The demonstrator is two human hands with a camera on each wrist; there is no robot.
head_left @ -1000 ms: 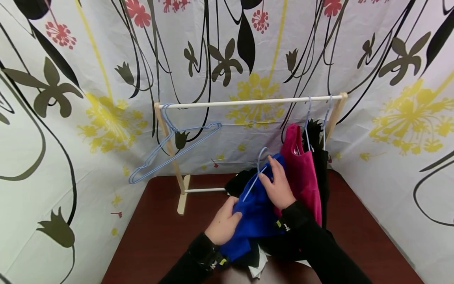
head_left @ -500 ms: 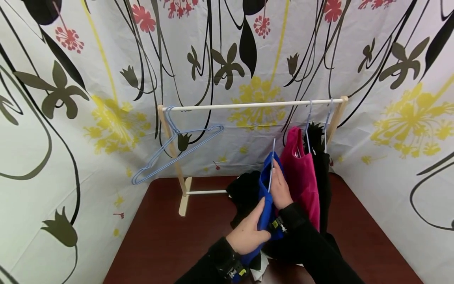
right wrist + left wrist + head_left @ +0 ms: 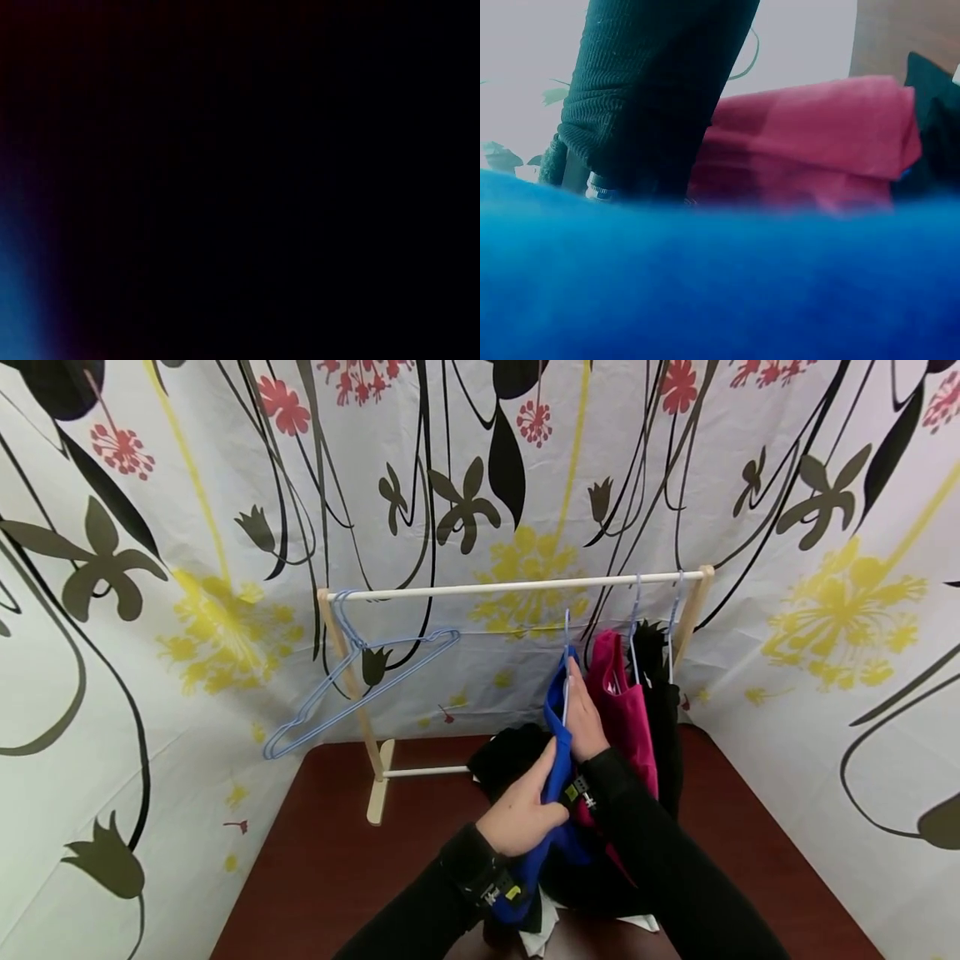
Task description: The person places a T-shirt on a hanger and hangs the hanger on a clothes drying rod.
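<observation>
In the head view a blue shirt (image 3: 534,868) hangs on a light blue wire hanger (image 3: 567,628), its hook upright just below the rack's top rail. My left hand (image 3: 521,817) grips the shirt's near edge, thumb along the front fold. Higher up, my right hand (image 3: 587,718) holds the shirt and hanger from the right side, fingers pointing up along the wire; its thumb is hidden. Blurred blue cloth (image 3: 720,285) fills the lower left wrist view, with the right sleeve (image 3: 649,90) behind it. The right wrist view is nearly black, with a blue strip of cloth (image 3: 16,300) at left.
A clothes rack (image 3: 517,587) stands on the dark red table (image 3: 315,860). A pink garment (image 3: 637,727) and a black garment (image 3: 663,702) hang at its right end. Bare blue hangers (image 3: 360,693) hang at its left. Black clothes (image 3: 510,756) lie on the table behind the shirt.
The blue shirt and hanger have turned edge-on and risen towards the rail. Both hands have moved up with them, and the left hand has shifted right along the shirt's edge.
</observation>
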